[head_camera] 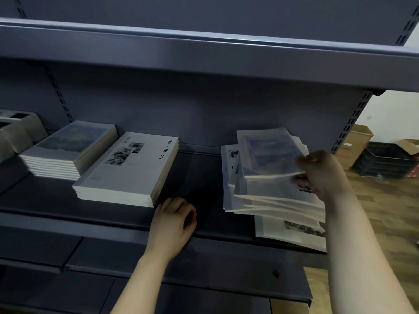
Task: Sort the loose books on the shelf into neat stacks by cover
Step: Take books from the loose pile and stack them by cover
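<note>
Loose pile (272, 198) lies fanned at right end of shelf (195, 173), bottom book overhanging front edge: unsorted part, by look of it. Two squared stacks at left, blue-cover stack (68, 150) and Time Memory stack (127, 168) just beside it, well apart from pile.

Right grip (322, 173) pinches blue-cover book (267, 152) at near right corner, thumb on top, book tilted up off pile (likely bound for matching stack).

Left grip (172, 220) rests on shelf near Time Memory stack's corner, fingers loosely curled, holding nothing.

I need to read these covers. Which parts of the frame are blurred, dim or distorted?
Head view: motion blur smears the right hand and the top book it pinches; the blue-cover stack and grey stack are sharper; the shelf deck lies in shadow under the upper shelf, whose edge the wide lens bows.
</note>
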Motion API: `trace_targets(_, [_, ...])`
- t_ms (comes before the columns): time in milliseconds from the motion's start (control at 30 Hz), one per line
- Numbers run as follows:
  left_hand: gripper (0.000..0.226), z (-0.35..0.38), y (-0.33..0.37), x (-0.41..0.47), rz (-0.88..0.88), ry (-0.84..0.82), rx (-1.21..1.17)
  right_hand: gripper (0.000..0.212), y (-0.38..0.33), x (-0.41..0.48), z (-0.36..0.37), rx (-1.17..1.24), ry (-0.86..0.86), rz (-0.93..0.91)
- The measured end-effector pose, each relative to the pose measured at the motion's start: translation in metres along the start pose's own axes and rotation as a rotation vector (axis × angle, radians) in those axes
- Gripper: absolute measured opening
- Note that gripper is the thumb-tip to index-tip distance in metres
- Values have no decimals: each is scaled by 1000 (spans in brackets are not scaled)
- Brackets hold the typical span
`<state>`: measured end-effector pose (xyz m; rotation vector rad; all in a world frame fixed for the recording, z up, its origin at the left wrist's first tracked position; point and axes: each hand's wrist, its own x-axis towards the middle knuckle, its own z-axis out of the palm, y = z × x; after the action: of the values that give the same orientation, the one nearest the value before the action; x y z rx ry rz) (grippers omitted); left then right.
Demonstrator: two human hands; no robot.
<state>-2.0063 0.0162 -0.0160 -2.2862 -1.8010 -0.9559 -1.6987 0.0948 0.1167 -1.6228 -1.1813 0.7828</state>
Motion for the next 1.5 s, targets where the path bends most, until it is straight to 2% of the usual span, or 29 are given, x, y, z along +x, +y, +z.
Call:
trace_targets(200, [24, -10, -12, -8, 16, -14, -29, 14, -19, -22, 24, 207, 23, -2])
trace_targets(267, [23, -16, -19, -12, 12, -13, -31, 8, -27, -36, 40, 264, -1, -14])
trace_targets(400, [21, -31, -38, -19, 31, -24, -24, 9, -42, -59, 81, 342, -69, -43])
trace_targets(567, [20, -57, -81, -31, 19, -37, 1, 22, -56, -86, 142, 377, -137, -40])
trace_targets(733, [22, -81, -125, -39, 8, -23, 8, 6, -58, -105, 198, 428, -156, 58])
trace_targets(1067, [23, -110, -203, -49, 0, -1, -2, 5, -82, -140, 290, 471, -202, 145])
trace_targets(1333, [24, -129, -250, -51, 14, -14, 18, 10, -104, -171, 337, 504, -242, 191])
trace_targets(1500, [26, -137, -270, -52, 14, -28, 8, 26, -111, -186, 364, 454, -279, 198])
